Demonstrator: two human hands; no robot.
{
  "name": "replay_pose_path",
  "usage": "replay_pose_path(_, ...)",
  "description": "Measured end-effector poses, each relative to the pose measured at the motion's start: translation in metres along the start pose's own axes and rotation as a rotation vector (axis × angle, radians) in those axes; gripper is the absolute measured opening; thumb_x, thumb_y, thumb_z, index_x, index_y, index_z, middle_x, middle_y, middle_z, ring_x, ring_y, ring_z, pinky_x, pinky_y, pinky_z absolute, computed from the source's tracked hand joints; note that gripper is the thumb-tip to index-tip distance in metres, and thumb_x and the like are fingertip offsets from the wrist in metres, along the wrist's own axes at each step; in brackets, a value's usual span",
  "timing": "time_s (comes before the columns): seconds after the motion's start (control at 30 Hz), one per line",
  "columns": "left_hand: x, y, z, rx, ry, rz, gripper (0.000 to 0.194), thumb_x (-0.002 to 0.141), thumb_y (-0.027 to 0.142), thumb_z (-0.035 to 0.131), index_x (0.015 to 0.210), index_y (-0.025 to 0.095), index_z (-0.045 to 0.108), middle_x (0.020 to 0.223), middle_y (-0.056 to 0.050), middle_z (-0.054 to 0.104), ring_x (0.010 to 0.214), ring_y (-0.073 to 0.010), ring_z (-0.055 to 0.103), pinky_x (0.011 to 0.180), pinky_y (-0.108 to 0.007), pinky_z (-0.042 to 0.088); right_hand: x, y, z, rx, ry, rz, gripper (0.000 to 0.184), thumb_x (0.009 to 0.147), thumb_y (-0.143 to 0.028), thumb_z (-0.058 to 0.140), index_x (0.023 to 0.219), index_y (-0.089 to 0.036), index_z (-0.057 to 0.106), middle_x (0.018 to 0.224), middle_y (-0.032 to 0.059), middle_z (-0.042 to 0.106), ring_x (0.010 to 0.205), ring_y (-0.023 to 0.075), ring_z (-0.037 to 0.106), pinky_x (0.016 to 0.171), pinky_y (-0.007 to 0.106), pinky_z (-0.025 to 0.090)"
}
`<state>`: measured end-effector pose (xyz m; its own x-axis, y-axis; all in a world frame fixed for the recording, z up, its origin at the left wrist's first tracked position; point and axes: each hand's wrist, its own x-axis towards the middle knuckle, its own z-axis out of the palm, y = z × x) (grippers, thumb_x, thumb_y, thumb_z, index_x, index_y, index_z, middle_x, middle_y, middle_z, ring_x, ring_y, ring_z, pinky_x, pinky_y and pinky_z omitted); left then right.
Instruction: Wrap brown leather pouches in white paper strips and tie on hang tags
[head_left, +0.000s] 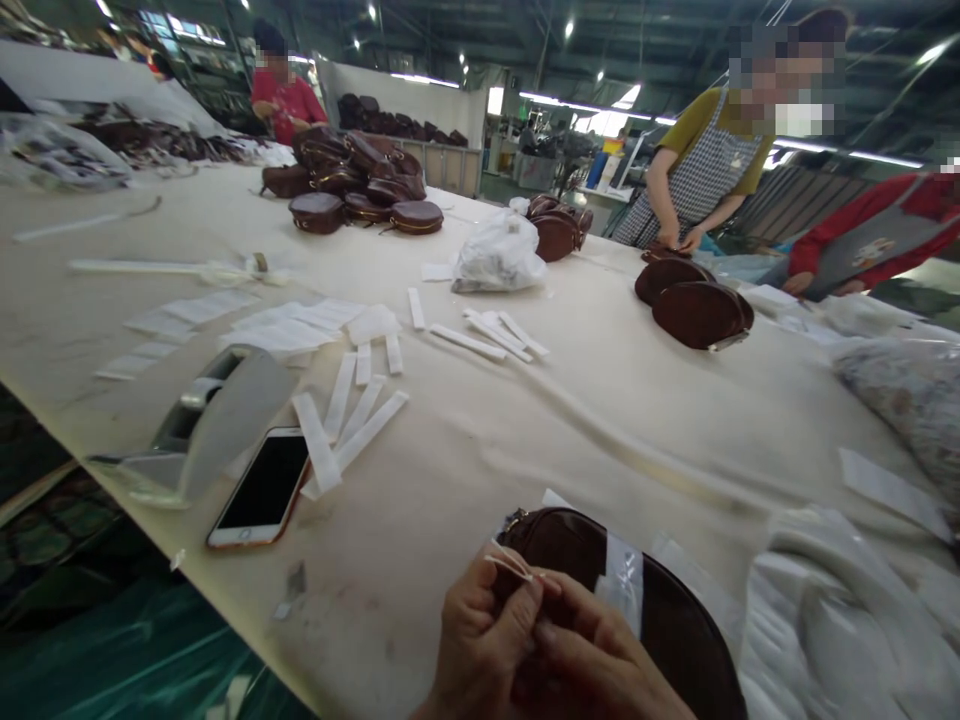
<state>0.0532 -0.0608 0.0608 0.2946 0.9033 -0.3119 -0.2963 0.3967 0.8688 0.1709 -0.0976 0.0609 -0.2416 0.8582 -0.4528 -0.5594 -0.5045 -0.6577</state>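
My left hand [491,625] and my right hand [592,640] meet at the bottom of the view, fingertips pinched together on a thin white string [511,562]. The string forms a small loop above my thumbs. Under and behind my hands lies a dark brown bag [686,620] with a rounded outline and a metal zipper end at its upper left. A strip of clear plastic [624,580] crosses the bag's face. The lower part of the bag is hidden by my hands and the frame edge.
A phone [262,490], a grey tape dispenser [217,415] and white paper strips [367,430] lie to the left. Brown bags [360,185] are piled at the back, near a white plastic bag [501,255]. Clear plastic bags [832,620] lie right. Several people stand around the table.
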Motion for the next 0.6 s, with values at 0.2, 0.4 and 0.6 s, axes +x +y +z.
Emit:
replay_pose_path(0.2,-0.004,0.0,-0.013,-0.033,0.047,-0.017,0.035,0.069,0.045,0.074,0.073,0.014,0.059,0.07,-0.002,0.058,0.063,-0.0117,0.054,0.059,-0.019,0.044,0.012,0.018,0.001,-0.039,-0.017,0.033,0.052,0.065,-0.045,0.077,0.108,-0.02,0.062,0.067,-0.0007,0.059,0.051,0.0092,0.054,0.05,0.021,0.038)
replay_pose_path(0.4,0.004,0.009,-0.016,-0.095,0.045,-0.025,0.033,0.068,0.043,0.075,0.071,0.014,0.059,0.07,-0.004,0.061,0.064,-0.0135,0.055,0.061,-0.021,0.045,0.007,0.004,-0.002,-0.178,0.167,-0.004,0.044,0.071,-0.042,0.073,0.105,-0.016,0.063,0.057,-0.0033,0.055,0.043,0.0047,0.043,0.044,0.018,0.033)
replay_pose_path(0.6,0.002,0.016,-0.022,0.379,-0.148,0.536,0.007,0.082,0.022,0.06,0.08,0.02,0.067,0.082,-0.008,0.066,0.076,-0.0189,0.059,0.07,-0.027,0.048,0.006,-0.007,0.011,-0.085,0.15,-0.122,0.051,0.068,-0.028,0.076,0.115,-0.027,0.057,0.088,0.0018,0.065,0.05,0.0053,0.05,0.046,0.018,0.037)
